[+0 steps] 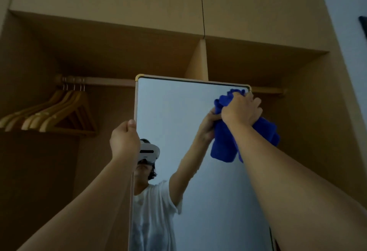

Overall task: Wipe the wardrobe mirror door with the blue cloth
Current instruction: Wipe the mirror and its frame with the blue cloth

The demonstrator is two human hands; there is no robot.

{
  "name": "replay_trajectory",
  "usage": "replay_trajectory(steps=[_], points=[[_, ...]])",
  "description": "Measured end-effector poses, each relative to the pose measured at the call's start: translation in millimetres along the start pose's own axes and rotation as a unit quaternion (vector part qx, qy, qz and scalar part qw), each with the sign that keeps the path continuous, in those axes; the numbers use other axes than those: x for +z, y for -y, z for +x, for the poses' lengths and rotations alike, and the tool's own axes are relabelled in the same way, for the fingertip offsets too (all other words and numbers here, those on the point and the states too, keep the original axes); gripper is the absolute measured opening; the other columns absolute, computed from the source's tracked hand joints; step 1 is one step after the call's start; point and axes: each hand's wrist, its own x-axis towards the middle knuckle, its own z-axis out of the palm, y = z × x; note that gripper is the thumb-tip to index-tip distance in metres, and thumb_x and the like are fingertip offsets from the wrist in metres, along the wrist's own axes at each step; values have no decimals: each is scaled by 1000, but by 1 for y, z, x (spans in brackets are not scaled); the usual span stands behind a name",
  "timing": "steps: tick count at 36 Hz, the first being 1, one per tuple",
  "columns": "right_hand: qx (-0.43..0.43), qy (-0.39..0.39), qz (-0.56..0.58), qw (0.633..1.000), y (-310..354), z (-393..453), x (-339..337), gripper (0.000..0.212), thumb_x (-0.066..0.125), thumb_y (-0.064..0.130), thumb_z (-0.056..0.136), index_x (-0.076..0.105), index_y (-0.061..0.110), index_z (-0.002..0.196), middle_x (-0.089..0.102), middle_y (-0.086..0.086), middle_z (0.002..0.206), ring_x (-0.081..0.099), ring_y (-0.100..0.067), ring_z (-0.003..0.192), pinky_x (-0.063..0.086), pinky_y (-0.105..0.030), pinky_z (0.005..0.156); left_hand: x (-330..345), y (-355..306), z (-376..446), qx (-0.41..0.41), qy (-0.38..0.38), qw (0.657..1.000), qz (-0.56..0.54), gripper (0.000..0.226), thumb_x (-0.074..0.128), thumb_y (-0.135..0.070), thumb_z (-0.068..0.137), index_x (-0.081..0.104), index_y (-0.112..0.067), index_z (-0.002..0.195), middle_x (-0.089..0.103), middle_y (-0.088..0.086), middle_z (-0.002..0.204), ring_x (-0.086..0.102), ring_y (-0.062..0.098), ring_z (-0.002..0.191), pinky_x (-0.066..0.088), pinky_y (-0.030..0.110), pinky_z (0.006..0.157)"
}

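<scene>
Head view, listed left to right.

1. Wooden hangers (49, 111): a bunch hung on the rail (95, 81) inside the open wardrobe (119, 48), well left of the mirror; not in the way.

2. Left hand (124, 141): fingers curled round the left edge of the mirror door, thumb tip showing on the front of the frame. It grips the door at about mid-height of the visible glass, likely to steady it.

3. Mirror door (178, 111): tall panel, long axis upright, gold-trimmed frame with rounded top corners. The glass reflects the person, a white headset and the raised arm.

4. Blue cloth (224, 149): bunched, pressed to the glass close under the top right corner, loose folds hanging below the fist.

5. Right hand (241, 109): fingers clamped tight on the cloth.

Relation that matters: the unwiped run of glass lies leftward and downward from the cloth, so the next stroke likely travels along or down the long axis. The right hand does the wiping. Nothing stands on the glass between; the only limit is the left hand at the far edge.
</scene>
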Motion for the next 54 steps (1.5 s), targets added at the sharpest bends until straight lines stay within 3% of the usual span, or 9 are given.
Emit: replay_trajectory(steps=[7,11,22,25,30,34,39,45,54], points=[[-13,-7,-4,1000,8,-9,1,41,63,31,85,52,18,122,51,-7,122,42,-29,113,35,-39,93,2,-3,-3,-4,-14,1000,3,34,41,-35,99,62,-10,89,48,2,63,48,16,61,42,37,71],[-42,-8,-14,999,22,-16,3,44,63,32,84,50,21,124,51,-6,122,41,-27,111,33,-37,88,3,-6,-5,1,-23,1000,12,37,40,-35,99,61,-6,107,63,25,99,63,38,94,49,47,87],[-163,-73,39,983,77,-50,12,70,71,27,81,33,17,139,53,-8,126,45,-27,110,39,-37,86,1,-11,-9,-6,-9,1000,26,42,38,-36,99,55,-2,117,55,29,123,52,47,115,41,59,99],[-174,-65,116,976,84,-57,8,82,77,21,75,27,15,141,56,-11,124,48,-28,111,43,-38,87,0,-12,-11,10,-8,999,44,40,37,-37,99,58,-4,111,58,29,117,56,46,109,45,58,95],[-238,-46,166,956,96,-62,0,58,75,11,75,47,15,125,59,-7,114,46,-27,109,45,-34,82,0,-12,-11,6,-7,1000,29,35,37,-39,99,59,-13,93,56,31,94,55,41,82,45,58,91],[-309,-54,140,939,115,-73,1,45,68,13,82,52,15,124,57,-4,124,44,-26,114,42,-34,89,2,-8,-9,1,-15,999,30,34,37,-40,98,57,-21,78,50,4,67,52,28,74,49,55,85],[-377,-76,144,912,120,-102,7,34,66,17,81,57,16,114,59,-2,117,46,-24,106,38,-34,83,0,-6,-6,20,-13,999,39,35,36,-37,97,61,-13,90,60,16,79,57,36,80,49,48,78],[-383,-84,155,907,109,-125,18,38,66,19,82,58,16,119,59,-2,123,46,-23,107,37,-34,85,-2,-3,-2,66,-18,994,90,33,35,-25,99,55,-23,72,57,1,68,50,14,58,38,30,56],[-412,-58,111,903,121,-101,3,36,67,19,80,55,17,114,57,0,121,42,-25,109,34,-36,85,1,-2,1,71,-33,991,112,36,32,-32,101,54,-23,73,55,0,72,51,13,65,34,28,55]])
